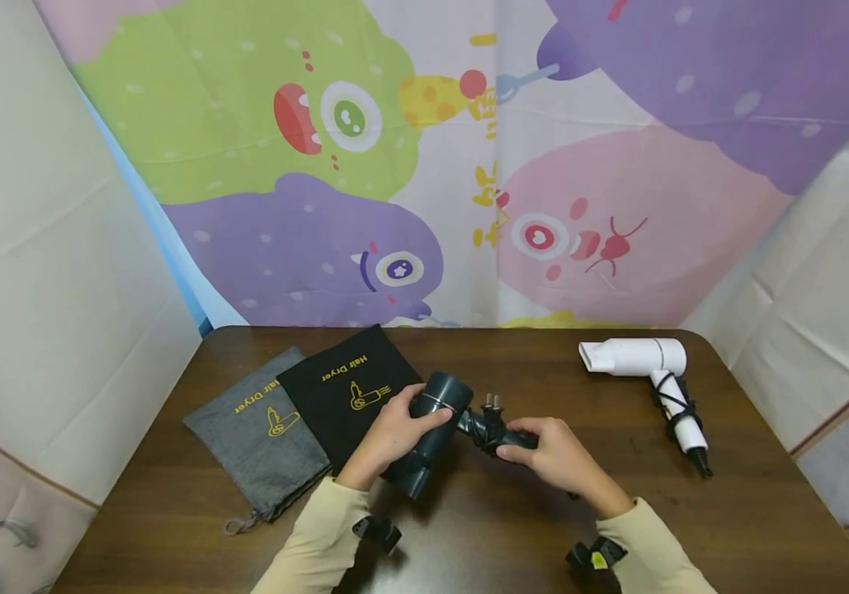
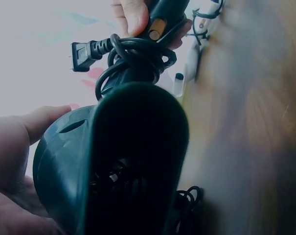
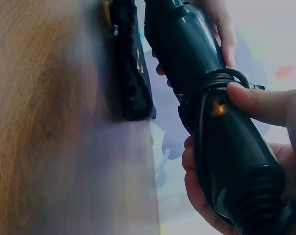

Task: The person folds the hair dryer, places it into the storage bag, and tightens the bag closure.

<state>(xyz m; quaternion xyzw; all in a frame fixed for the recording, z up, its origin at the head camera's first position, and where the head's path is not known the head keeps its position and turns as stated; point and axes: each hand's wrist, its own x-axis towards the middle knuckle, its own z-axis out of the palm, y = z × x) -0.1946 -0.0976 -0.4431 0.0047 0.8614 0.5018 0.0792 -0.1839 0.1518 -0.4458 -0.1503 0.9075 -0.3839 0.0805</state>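
Black cord (image 1: 480, 431) is wound round the handle (image 1: 522, 440) of a dark green hair dryer (image 1: 431, 445), held above the middle of the tabletop (image 1: 498, 544). The left hand (image 1: 398, 429) is clamped round the barrel, the right hand (image 1: 559, 458) round the handle. Toward the tabletop's far left corner, a black pouch (image 1: 344, 404) overlaps a grey pouch (image 1: 268, 462); a white hair dryer (image 1: 639, 356) lies near the far right corner.
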